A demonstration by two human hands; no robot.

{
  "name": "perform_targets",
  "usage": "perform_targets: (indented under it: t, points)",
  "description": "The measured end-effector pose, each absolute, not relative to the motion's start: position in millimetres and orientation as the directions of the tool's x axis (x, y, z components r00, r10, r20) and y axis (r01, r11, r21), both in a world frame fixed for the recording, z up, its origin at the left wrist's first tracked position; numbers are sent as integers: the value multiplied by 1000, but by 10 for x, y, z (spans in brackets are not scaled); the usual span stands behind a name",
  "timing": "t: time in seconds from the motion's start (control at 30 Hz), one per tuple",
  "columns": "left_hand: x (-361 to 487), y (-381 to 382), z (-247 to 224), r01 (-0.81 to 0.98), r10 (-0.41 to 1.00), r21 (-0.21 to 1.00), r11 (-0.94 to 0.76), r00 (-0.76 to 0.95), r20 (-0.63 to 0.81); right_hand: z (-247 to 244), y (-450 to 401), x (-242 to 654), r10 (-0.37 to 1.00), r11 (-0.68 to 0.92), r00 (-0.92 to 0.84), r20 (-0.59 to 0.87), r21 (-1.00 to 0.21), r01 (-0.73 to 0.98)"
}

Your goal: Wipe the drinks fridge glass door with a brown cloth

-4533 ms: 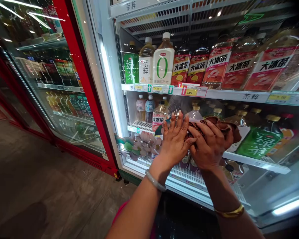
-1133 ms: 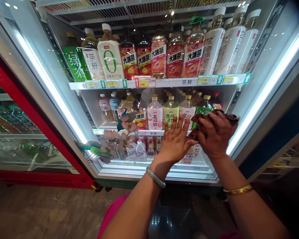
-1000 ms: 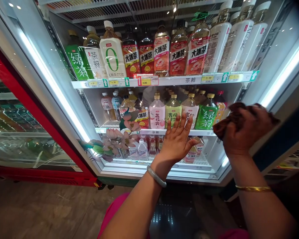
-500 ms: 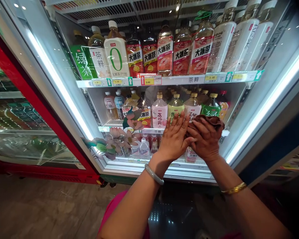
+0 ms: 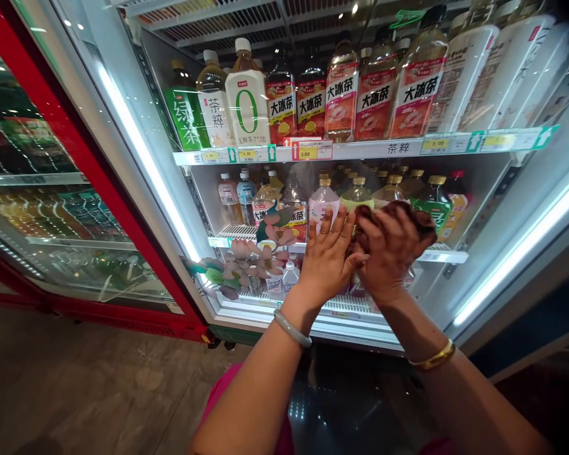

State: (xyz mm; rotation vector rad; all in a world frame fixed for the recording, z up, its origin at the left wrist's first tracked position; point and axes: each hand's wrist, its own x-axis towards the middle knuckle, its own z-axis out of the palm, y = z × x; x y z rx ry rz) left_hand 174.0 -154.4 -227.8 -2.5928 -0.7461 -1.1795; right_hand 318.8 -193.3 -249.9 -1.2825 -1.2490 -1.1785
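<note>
Dark brown cloth sits bunched under the right hand, right of centre in the frame, in front of the bottles on the cooler's middle shelf. The right hand's fingers curl over the cloth and grip it, with folds showing past the knuckles on the right. The left hand, at the centre, is laid out flat with its fingers extended and slightly spread, its thumb reaching toward the right hand; it appears to rest on the glass door, though the contact itself is hidden. A pale bangle circles the left wrist and a gold bracelet the right.

A flower decal spreads left of the left hand, in the lower centre-left. Above, the upper shelf crosses the frame. On it, from left to right, stand a green tea bottle, a white-labelled tea bottle, a white bottle with a green zero, a row of iced tea bottles and, at upper right, tall white-labelled bottles. A yellow price tag reads 3.00. Lower down, a pink-labelled bottle shows just above the left hand. A red-framed cooler fills the left side, above the grey-brown floor.
</note>
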Motion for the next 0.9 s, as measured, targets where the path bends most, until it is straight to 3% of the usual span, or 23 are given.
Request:
perform_targets:
  t: [0.13,0.2,0.3,0.43,0.53,0.7,0.8,0.9]
  points:
    - [1597,-1510,-2245,557,387,25,-830,543,745,-2731,-1934,3167,170,127,-299,939,280,951]
    - [1548,-1496,-2238,564,384,24,-825,530,756,-2711,-1978,3316,205,159,-377,903,349,924]
    - [1489,-1471,-2229,569,388,35,-821,512,766,-2509,-2021,3564,116,98,-311,943,301,949]
    - [1379,-1431,-2199,587,421,68,-807,490,763,-2197,-1975,3586,-32,25,-37,999,37,999]
    - [1268,-1395,-2178,604,448,89,-792,476,757,-2111,-1887,3304,-40,-12,48,998,-49,999]
    - [1099,-1327,-2188,616,440,71,-785,472,764,-2307,-1744,2698,159,116,-170,972,153,981]
    - [1032,-1291,-2196,618,440,80,-782,457,773,-2449,-1719,2618,177,190,-337,924,304,934]
    - [979,-1266,-2189,626,450,99,-774,433,781,-2402,-1744,2820,191,178,-386,903,355,918]
